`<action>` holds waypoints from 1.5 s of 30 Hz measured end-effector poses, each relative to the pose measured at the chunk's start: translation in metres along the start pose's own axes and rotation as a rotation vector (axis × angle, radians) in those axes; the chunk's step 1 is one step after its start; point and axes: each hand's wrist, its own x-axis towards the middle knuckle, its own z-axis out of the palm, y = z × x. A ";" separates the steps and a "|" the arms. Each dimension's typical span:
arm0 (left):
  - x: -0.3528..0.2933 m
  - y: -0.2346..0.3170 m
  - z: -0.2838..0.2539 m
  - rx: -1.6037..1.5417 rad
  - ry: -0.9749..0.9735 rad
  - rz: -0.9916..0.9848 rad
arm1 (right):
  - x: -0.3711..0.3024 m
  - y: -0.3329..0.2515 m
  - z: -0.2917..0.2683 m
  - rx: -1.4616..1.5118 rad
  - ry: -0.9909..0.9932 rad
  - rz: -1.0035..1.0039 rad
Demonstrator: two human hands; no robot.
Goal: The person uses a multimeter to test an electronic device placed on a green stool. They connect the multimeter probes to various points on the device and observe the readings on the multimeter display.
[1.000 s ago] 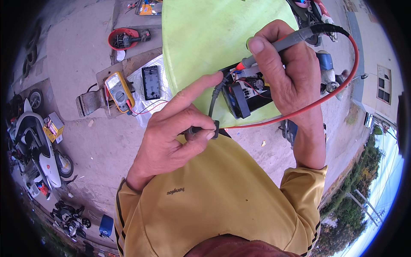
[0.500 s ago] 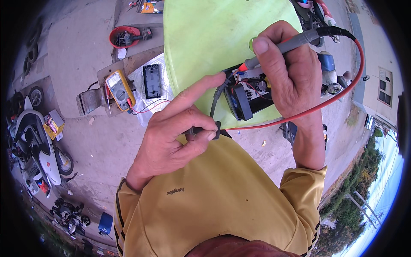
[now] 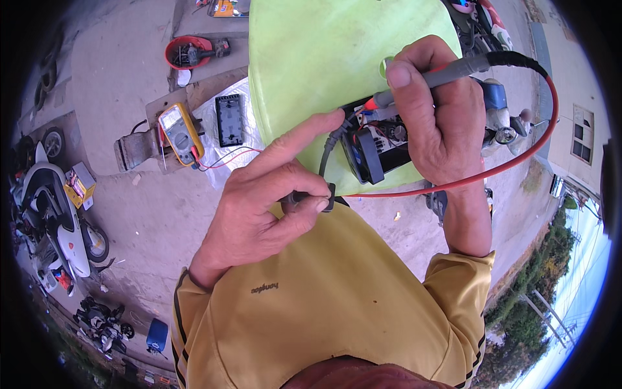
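- Centrally, one open black case [image 3: 395,159], circuit parts [image 3: 392,131] exposed, on the green surface [image 3: 304,52] near its edge toward the person
- Right hand [image 3: 444,120], at the case's right: closed pen-fashion round a grey probe [image 3: 453,73], red tip angled to the case's far left corner; contact too small to tell
- Left hand [image 3: 259,201], left of and nearer than the case: thumb and fingers pinching a black connector [image 3: 330,198], forefinger stretched to a black lead [image 3: 328,146] at the case's left corner
- Yellow meter [image 3: 181,135], well left of the case; black cover [image 3: 229,121] between them
- Step in hand, by judgement: probing at the case corner; next move calls for a steady tip, clear of neighbouring parts
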 end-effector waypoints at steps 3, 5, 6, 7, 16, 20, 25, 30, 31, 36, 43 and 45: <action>0.000 0.000 0.000 0.008 0.006 -0.008 | 0.001 -0.001 0.000 -0.025 -0.041 -0.016; 0.000 -0.001 0.001 0.009 0.009 -0.003 | 0.000 -0.002 -0.001 -0.069 -0.062 -0.014; 0.000 -0.001 0.001 0.009 0.011 0.000 | 0.001 0.000 -0.001 -0.111 -0.074 -0.104; -0.001 -0.001 0.001 0.010 0.012 0.001 | 0.001 0.004 -0.001 -0.152 -0.086 -0.194; 0.000 -0.001 -0.002 0.005 -0.020 0.008 | -0.003 0.001 0.002 -0.146 -0.074 -0.069; 0.000 0.000 -0.002 -0.015 -0.022 -0.008 | -0.003 0.003 0.002 -0.116 -0.079 -0.105; -0.004 -0.001 -0.004 -0.025 -0.010 -0.009 | 0.001 -0.005 0.007 -0.084 -0.044 -0.044; -0.003 -0.006 -0.001 0.031 -0.023 0.057 | -0.011 0.005 -0.006 -0.103 -0.046 -0.026; -0.006 -0.004 -0.004 0.047 -0.010 0.055 | -0.010 0.005 -0.002 -0.086 -0.063 -0.040; -0.007 -0.006 -0.003 0.049 0.008 0.071 | -0.008 0.004 -0.004 -0.118 -0.099 0.011; -0.007 -0.003 -0.004 0.081 0.007 0.059 | -0.009 0.007 -0.005 -0.133 -0.086 -0.010; -0.006 -0.002 -0.005 0.086 0.002 0.057 | -0.010 0.008 -0.004 -0.115 -0.063 -0.030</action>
